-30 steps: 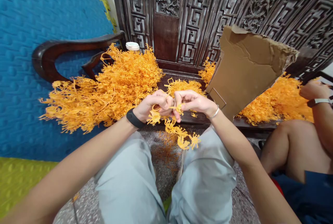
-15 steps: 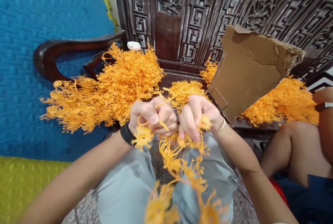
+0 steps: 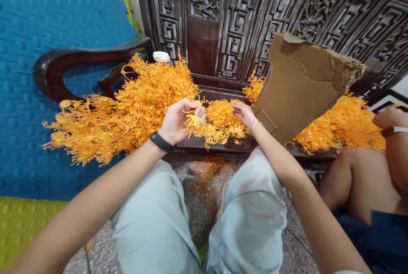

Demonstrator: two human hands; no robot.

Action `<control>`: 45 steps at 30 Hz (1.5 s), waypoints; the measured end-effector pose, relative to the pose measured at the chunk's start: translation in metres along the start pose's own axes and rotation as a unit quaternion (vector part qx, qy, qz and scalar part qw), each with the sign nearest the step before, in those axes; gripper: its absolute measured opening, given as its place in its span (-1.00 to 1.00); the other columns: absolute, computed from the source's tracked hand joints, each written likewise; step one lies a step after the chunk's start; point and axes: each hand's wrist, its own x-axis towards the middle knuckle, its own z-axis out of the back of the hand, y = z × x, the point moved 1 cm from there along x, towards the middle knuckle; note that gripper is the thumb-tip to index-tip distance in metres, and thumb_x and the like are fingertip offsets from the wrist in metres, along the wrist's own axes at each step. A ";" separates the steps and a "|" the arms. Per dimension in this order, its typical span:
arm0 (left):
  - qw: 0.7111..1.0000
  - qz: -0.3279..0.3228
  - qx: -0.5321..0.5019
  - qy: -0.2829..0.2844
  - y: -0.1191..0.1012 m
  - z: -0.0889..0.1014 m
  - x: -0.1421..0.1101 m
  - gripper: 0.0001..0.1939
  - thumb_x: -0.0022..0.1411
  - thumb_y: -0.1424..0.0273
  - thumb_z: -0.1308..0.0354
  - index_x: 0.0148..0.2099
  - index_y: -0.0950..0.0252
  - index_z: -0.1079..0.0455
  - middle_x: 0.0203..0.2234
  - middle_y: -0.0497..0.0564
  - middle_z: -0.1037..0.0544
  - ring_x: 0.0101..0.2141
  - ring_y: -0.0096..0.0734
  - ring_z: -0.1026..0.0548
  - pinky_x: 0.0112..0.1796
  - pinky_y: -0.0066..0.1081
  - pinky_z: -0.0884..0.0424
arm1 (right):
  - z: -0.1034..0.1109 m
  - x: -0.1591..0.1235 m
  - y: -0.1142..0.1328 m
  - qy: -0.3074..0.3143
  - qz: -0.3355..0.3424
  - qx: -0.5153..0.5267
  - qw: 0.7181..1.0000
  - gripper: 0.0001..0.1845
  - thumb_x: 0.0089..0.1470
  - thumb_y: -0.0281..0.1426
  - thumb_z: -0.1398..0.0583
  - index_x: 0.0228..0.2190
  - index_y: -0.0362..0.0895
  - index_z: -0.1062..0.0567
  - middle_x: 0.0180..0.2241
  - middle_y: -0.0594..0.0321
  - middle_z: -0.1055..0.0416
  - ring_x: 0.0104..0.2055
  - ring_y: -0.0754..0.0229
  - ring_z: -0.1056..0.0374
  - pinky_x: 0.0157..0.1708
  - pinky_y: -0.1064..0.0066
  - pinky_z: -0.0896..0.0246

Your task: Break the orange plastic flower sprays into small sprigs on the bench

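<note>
Hands apart vs. prev. frame; R hand [image 3: 247,114] now at small orange pile [image 3: 219,112], mid bench [image 3: 229,149]; can't tell if grip is closed. L hand [image 3: 178,122] gripping orange strand [image 3: 216,134], trailing right, prob. anchoring it. Lg. pile [image 3: 153,95] left, cardboard [image 3: 296,87] right.

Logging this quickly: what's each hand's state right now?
Left hand: closed on an orange flower strand.
Right hand: open, at the small orange pile; contact unclear.
</note>
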 end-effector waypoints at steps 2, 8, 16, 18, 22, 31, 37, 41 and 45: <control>1.000 0.012 -0.003 0.010 0.001 0.001 -0.001 -0.80 -0.09 0.38 0.00 -0.68 0.28 -0.13 -0.74 -0.09 -0.08 -0.68 -0.56 -0.10 -0.61 -0.43 -0.10 | 0.000 0.007 -0.008 -0.030 0.002 -0.019 0.999 -0.88 -0.13 -0.65 -0.17 -0.53 -0.23 -0.34 -0.70 0.43 -0.26 -0.65 0.46 -0.20 -0.55 0.60 -0.18; 0.995 0.028 0.091 -0.013 0.004 -0.002 -0.004 -0.84 -0.09 0.42 -0.07 -0.64 0.33 -0.24 -0.66 -0.08 -0.24 -0.62 -0.58 -0.18 -0.60 -0.49 -0.13 | -0.003 0.021 -0.012 -0.075 0.031 -0.070 0.994 -0.86 -0.15 -0.66 -0.21 -0.57 -0.24 -0.35 -0.73 0.45 -0.24 -0.68 0.46 -0.18 -0.62 0.63 -0.11; 0.984 0.001 0.167 -0.057 0.010 0.005 -0.002 -0.87 -0.10 0.39 -0.14 -0.61 0.33 -0.36 -0.57 -0.08 -0.39 -0.46 -0.53 -0.31 -0.39 -0.48 -0.20 | -0.003 0.027 -0.011 -0.146 0.073 -0.094 0.982 -0.78 -0.16 -0.57 -0.24 -0.51 -0.17 -0.26 -0.68 0.51 -0.22 -0.74 0.48 -0.09 -0.70 0.61 -0.06; 0.985 -0.011 0.160 -0.058 0.011 0.008 -0.001 -0.90 -0.12 0.40 -0.17 -0.57 0.32 -0.40 -0.55 -0.09 -0.42 -0.43 -0.52 -0.33 -0.35 -0.47 -0.20 | -0.002 0.028 -0.012 -0.156 0.076 -0.097 0.980 -0.81 -0.15 -0.58 -0.22 -0.54 -0.17 -0.26 -0.68 0.50 -0.21 -0.73 0.48 -0.11 -0.71 0.62 -0.03; 0.986 -0.024 0.158 -0.045 0.011 0.011 -0.003 -0.88 -0.08 0.36 -0.20 -0.52 0.32 -0.42 -0.53 -0.10 -0.44 -0.41 -0.52 -0.35 -0.30 -0.45 -0.18 | 0.000 0.028 -0.014 -0.166 0.056 -0.089 0.980 -0.82 -0.13 -0.60 -0.18 -0.59 -0.18 -0.26 -0.72 0.48 -0.19 -0.73 0.47 -0.11 -0.76 0.64 0.03; 0.987 0.036 0.145 -0.056 0.009 0.011 -0.005 -0.74 -0.24 0.43 -0.33 -0.41 0.31 -0.38 -0.53 -0.10 -0.45 -0.45 -0.50 -0.39 -0.34 -0.42 -0.20 | -0.009 0.002 0.006 -0.085 0.025 -0.034 0.995 -0.88 -0.05 -0.60 -0.10 -0.56 -0.21 -0.31 -0.69 0.39 -0.29 -0.71 0.48 -0.17 -0.70 0.66 -0.08; 0.964 0.006 0.255 -0.080 0.016 0.016 0.000 -0.76 -0.08 0.23 -0.26 -0.51 0.30 -0.38 -0.58 -0.09 -0.41 -0.49 -0.52 -0.31 -0.35 -0.41 -0.17 | -0.032 -0.042 0.026 0.247 0.097 -0.039 0.963 -0.61 0.04 -0.11 -0.13 -0.49 -0.21 -0.43 -0.53 0.24 -0.41 -0.55 0.38 -0.33 -0.50 0.55 -0.26; 0.957 0.006 0.282 -0.065 0.018 0.015 0.002 -0.73 -0.06 0.20 -0.25 -0.53 0.30 -0.36 -0.60 -0.11 -0.37 -0.48 -0.50 -0.30 -0.33 -0.40 -0.17 | -0.044 -0.069 0.030 0.398 0.153 -0.102 0.899 -0.47 -0.07 0.07 -0.12 -0.47 -0.18 -0.44 -0.51 0.25 -0.40 -0.48 0.34 -0.34 -0.39 0.47 -0.30; 0.955 0.008 0.294 -0.050 0.020 0.015 0.005 -0.72 -0.07 0.19 -0.25 -0.51 0.31 -0.36 -0.60 -0.10 -0.38 -0.48 -0.48 -0.30 -0.35 -0.41 -0.17 | -0.047 -0.086 0.034 0.429 0.209 -0.155 0.865 -0.61 -0.16 -0.11 -0.29 -0.49 -0.19 -0.39 -0.50 0.31 -0.40 -0.43 0.35 -0.33 -0.36 0.48 -0.27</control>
